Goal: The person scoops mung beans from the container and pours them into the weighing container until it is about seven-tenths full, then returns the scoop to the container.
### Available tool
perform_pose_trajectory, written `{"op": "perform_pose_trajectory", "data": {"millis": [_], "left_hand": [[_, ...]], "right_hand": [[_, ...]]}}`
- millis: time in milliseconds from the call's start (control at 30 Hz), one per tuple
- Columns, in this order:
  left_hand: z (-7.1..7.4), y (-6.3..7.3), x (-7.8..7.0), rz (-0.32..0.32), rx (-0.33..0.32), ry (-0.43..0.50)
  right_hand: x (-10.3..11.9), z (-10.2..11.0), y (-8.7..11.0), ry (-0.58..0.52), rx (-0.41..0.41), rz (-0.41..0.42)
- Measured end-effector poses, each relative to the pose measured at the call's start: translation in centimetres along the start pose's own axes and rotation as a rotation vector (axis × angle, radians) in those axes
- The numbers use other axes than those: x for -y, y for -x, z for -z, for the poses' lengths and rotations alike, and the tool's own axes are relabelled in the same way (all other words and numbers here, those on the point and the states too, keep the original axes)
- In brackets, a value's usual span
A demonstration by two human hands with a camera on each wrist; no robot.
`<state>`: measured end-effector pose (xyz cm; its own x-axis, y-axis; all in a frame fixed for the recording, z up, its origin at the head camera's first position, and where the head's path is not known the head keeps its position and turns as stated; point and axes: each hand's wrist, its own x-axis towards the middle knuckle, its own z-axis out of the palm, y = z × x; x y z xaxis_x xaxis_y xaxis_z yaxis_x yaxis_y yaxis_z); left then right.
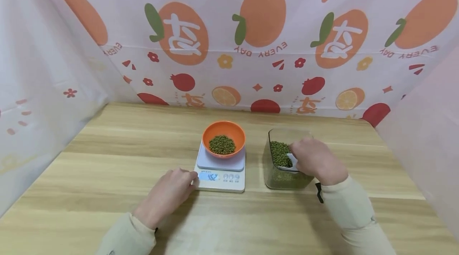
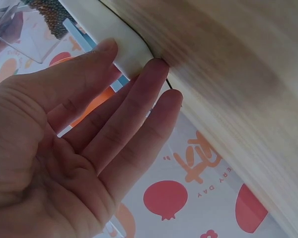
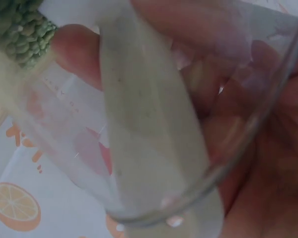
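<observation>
A white kitchen scale bears an orange bowl holding green mung beans; its display seems to read 46.2. At the scale's left edge, my left hand touches the casing with fingertips and thumb. The left wrist view shows these fingers fairly straight along the casing. To the right stands a clear container with more mung beans. Reaching into it, my right hand grips a white scoop, whose handle shows through the clear wall. The scoop's tip meets the beans.
The wood-patterned tabletop extends around the scale and container. Behind it hangs a fruit-printed curtain, with pale sheets at both sides. A gap of tabletop separates scale and container.
</observation>
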<state>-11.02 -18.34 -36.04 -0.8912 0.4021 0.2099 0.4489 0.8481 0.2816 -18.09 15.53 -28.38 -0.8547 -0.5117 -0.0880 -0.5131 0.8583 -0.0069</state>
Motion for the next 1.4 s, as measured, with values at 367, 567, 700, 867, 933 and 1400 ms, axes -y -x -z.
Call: {"op": "perform_pose_trajectory", "data": {"millis": [367,567,700,867,933,1400], "left_hand": [[0.0,1.0,-0.1,-0.007,-0.007,0.001],[-0.4,0.9,-0.3,-0.015,-0.009,0.009],[-0.3,0.3,-0.4,-0.013,-0.009,0.013],[-0.1,-0.1,0.0,-0.015,-0.018,-0.006],[0.0,-0.1,0.2,-0.013,-0.015,-0.011],[-0.5,-0.1,0.0,-0.019,-0.016,0.005]], "right_hand": [[0.0,-1.3,0.8,-0.014,-0.119,0.115],[-0.5,-1.6,1.4,-0.029,-0.112,0.112],[-1.0,-1.2,1.3,-0.034,-0.106,0.100],[-1.2,-0.6,0.9,-0.046,-0.148,0.118],[-1.2,-0.4,0.8,-0.054,-0.154,0.118],[-1.6,-0.5,1.7,-0.050,-0.161,0.070]]}}
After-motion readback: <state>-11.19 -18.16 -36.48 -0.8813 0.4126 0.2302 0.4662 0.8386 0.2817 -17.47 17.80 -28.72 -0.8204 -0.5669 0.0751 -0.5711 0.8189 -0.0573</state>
